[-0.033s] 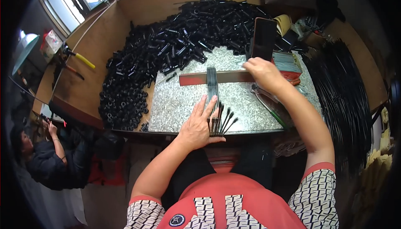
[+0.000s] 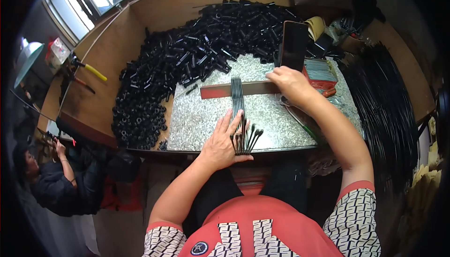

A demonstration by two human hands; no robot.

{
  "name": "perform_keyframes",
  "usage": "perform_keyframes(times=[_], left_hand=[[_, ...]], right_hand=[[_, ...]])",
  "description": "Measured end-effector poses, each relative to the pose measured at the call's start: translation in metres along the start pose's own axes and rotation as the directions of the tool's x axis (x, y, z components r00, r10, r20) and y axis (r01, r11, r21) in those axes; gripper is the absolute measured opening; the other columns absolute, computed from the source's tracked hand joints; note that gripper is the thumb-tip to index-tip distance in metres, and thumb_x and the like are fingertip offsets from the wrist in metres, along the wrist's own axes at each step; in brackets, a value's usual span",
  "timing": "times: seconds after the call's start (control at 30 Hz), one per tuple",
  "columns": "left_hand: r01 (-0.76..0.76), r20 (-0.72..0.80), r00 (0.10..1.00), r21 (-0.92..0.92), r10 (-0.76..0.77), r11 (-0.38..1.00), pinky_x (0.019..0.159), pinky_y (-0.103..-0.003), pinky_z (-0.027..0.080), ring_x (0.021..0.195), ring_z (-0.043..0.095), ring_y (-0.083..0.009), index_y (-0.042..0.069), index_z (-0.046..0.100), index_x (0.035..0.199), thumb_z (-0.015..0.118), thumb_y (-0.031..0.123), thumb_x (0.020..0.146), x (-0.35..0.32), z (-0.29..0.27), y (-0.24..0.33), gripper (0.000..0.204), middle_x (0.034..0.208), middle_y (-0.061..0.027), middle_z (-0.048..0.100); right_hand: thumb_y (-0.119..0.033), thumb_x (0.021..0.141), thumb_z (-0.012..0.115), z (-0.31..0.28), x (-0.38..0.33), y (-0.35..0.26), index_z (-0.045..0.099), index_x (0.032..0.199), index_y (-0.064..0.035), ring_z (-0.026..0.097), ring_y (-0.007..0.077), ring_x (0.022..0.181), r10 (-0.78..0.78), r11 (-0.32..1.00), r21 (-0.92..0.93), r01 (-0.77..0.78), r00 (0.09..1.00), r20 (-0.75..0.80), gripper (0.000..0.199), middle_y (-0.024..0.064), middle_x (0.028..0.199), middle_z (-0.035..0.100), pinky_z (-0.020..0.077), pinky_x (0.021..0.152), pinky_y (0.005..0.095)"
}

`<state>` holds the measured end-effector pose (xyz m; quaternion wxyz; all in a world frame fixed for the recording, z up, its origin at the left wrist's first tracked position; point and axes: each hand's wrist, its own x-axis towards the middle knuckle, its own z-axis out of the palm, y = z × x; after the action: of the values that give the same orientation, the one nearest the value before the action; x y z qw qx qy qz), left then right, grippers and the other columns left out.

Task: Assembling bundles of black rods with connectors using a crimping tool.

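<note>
A bundle of thin black rods (image 2: 237, 98) lies side by side across a long flat bar (image 2: 258, 88), grey metal with a red left part. My left hand (image 2: 219, 143) rests over the near end of the bundle, fingers pressed onto it and thumb by the edge. Several black rod tips with small knobs (image 2: 253, 135) fan out beside the fingers. My right hand (image 2: 293, 82) is closed at the bar's right end. Its fingertips partly hide that end. Both rest on a speckled grey board (image 2: 197, 123).
A large heap of short black tubes (image 2: 187, 51) covers the back and left. A phone (image 2: 294, 46) stands behind my right hand, near a red box of thin sticks (image 2: 321, 74). Green-handled pliers (image 2: 300, 122) lie right. Long black rods (image 2: 384, 116) hang beyond. A person (image 2: 61, 172) sits far left.
My right hand has shifted slightly left along the bar. The left hand stays on the rods, and the knobbed tips have moved a little.
</note>
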<state>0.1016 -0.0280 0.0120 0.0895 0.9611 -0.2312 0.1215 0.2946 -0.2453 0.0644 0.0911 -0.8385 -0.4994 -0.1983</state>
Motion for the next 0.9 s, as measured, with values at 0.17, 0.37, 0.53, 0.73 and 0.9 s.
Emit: perform_keyframes(times=[0.17,0.37,0.53,0.73,0.9], left_hand=[[0.012,0.039,0.999,0.008,-0.013,1.0,0.109,-0.053,0.025,0.138,0.023,-0.0419,0.004,0.038,0.139,0.072,0.06,0.066,0.005,-0.002,0.008,0.098,0.147,-0.0183,0.031],[-0.005,0.077,0.997,-0.038,0.008,0.999,0.109,-0.054,0.025,0.138,0.022,-0.0438,-0.001,0.036,0.138,0.075,0.057,0.066,0.005,-0.008,0.006,0.101,0.147,-0.0214,0.031],[-0.026,0.062,0.998,-0.013,0.026,1.0,0.109,-0.054,0.024,0.137,0.024,-0.0437,-0.005,0.037,0.137,0.07,0.06,0.069,0.006,-0.006,0.004,0.1,0.146,-0.0215,0.033],[0.003,0.071,0.997,-0.043,0.0,0.999,0.11,-0.054,0.024,0.139,0.02,-0.0425,-0.003,0.036,0.138,0.073,0.057,0.068,0.005,-0.004,0.004,0.099,0.148,-0.0201,0.029],[-0.005,0.058,0.998,-0.054,0.008,0.999,0.11,-0.054,0.024,0.139,0.021,-0.0427,-0.002,0.037,0.138,0.074,0.056,0.067,0.005,-0.003,0.002,0.099,0.148,-0.0202,0.03]], right_hand=[[-0.012,0.084,0.049,0.023,0.017,-0.005,0.062,0.092,-0.0102,0.061,0.0258,0.093,0.037,0.998,-0.061,-0.029,0.992,0.121,0.015,0.008,0.091,0.061,0.0518,0.075,0.036],[-0.014,0.083,0.05,0.042,0.027,-0.005,0.063,0.087,-0.0094,0.063,0.0251,0.086,-0.014,0.997,-0.08,0.017,0.999,0.035,0.014,0.0088,0.088,0.062,0.0525,0.07,0.0365],[-0.014,0.083,0.051,0.047,0.029,-0.004,0.063,0.088,-0.0091,0.063,0.0256,0.086,-0.019,0.997,-0.069,0.02,1.0,0.022,0.014,0.0085,0.088,0.062,0.0526,0.07,0.0371],[-0.014,0.084,0.05,0.047,0.031,-0.005,0.063,0.089,-0.0091,0.063,0.0257,0.087,-0.007,0.997,-0.074,0.008,1.0,0.016,0.015,0.0087,0.089,0.061,0.0526,0.071,0.0373],[-0.012,0.086,0.05,0.046,0.033,-0.005,0.061,0.11,-0.0118,0.061,0.0233,0.09,0.005,0.995,-0.096,0.006,0.994,0.11,0.027,0.0072,0.092,0.06,0.0518,0.076,0.035]])
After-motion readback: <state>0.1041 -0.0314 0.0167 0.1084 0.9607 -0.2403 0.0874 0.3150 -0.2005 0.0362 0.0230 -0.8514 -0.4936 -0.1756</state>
